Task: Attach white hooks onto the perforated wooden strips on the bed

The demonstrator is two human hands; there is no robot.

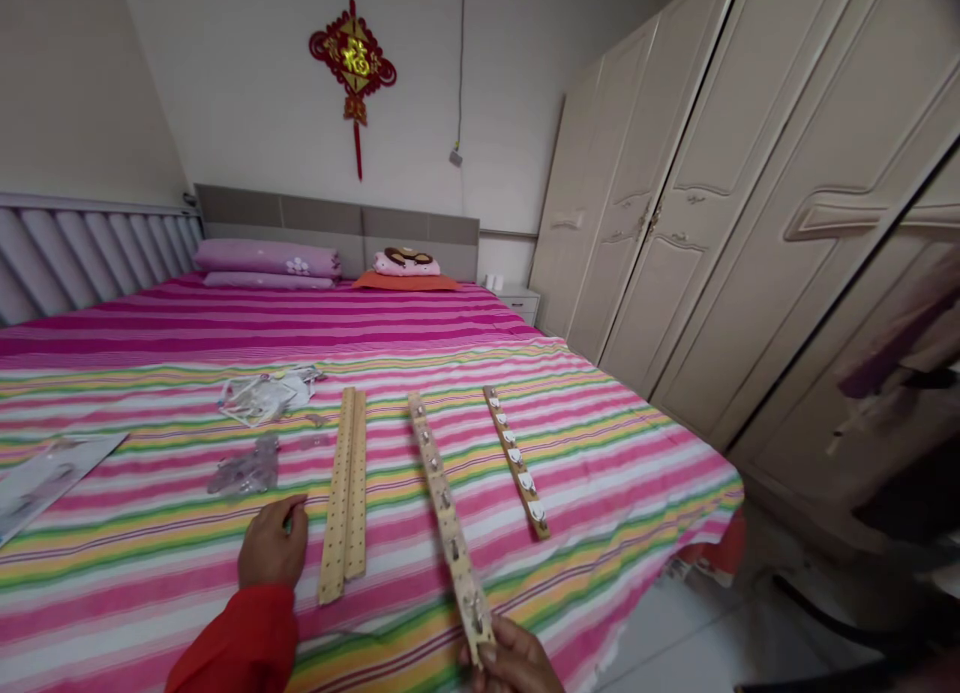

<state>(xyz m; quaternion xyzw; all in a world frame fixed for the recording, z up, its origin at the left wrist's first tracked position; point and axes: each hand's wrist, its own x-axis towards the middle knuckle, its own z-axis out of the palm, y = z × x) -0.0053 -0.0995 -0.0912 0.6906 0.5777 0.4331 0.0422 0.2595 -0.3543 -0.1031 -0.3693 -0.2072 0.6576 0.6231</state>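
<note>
My right hand (514, 663) grips the near end of a long wooden strip with metal hooks (444, 498), which angles away over the striped bed. My left hand (274, 545), in a red sleeve, rests on the bedspread with fingers curled, just left of two plain perforated wooden strips (345, 488) lying side by side. A third strip with white hooks (516, 460) lies to the right. Small clear plastic bags of parts (247, 470) sit beyond my left hand.
A striped bedspread (150, 543) covers the bed. A crumpled plastic wrapper (262, 395) and a paper sheet (45, 478) lie on the left. Pillows (266, 261) sit at the headboard. A tall wardrobe (750, 223) stands at right, with floor (675, 643) beside the bed.
</note>
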